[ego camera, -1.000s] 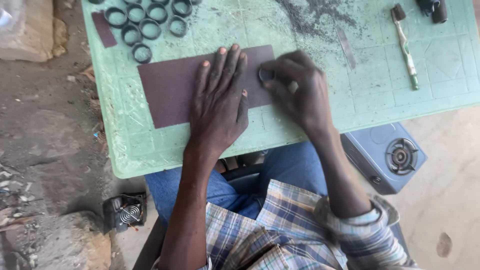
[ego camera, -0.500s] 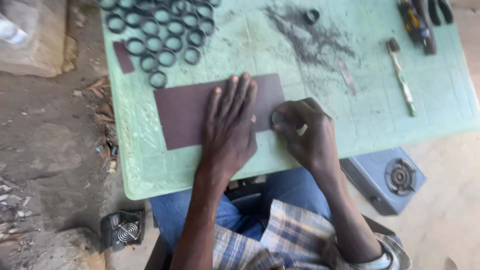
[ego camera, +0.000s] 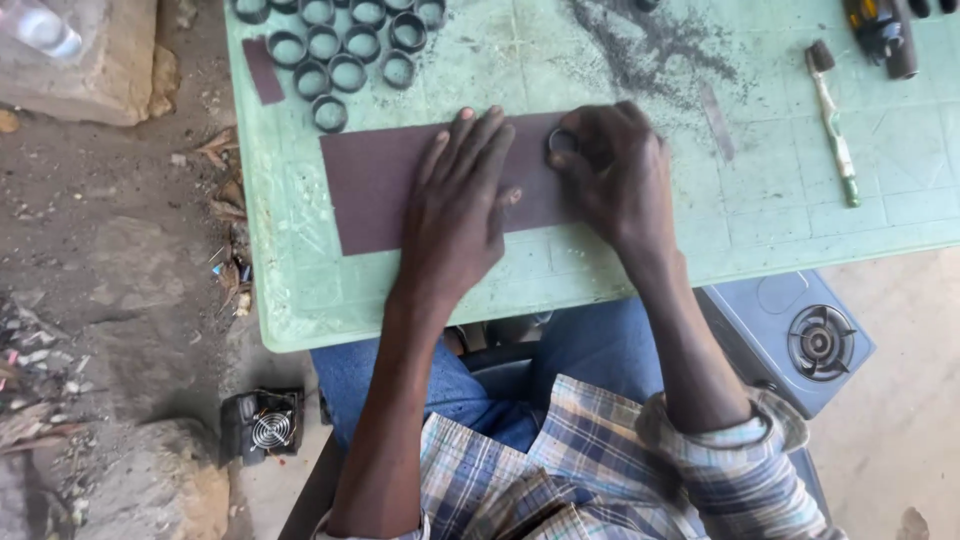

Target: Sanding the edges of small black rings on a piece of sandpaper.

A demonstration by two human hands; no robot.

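Green cutting mat (ego camera: 600, 260) covers our worktable, dusted with dark filings. On it lies a brown sandpaper sheet (ego camera: 375, 190); our left hand (ego camera: 458, 215) presses it flat, fingers spread wide. At the sheet's right end our right hand (ego camera: 615, 175) closes its fingertips on a black ring (ego camera: 560, 142). More black rings (ego camera: 345, 45) cluster beyond; a small brush (ego camera: 833, 125) lies right.

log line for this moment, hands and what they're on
left hand: flat on brown sandpaper sheet | right hand: pressing dark ring onto sheet | surface: green table | nearby: loose rings
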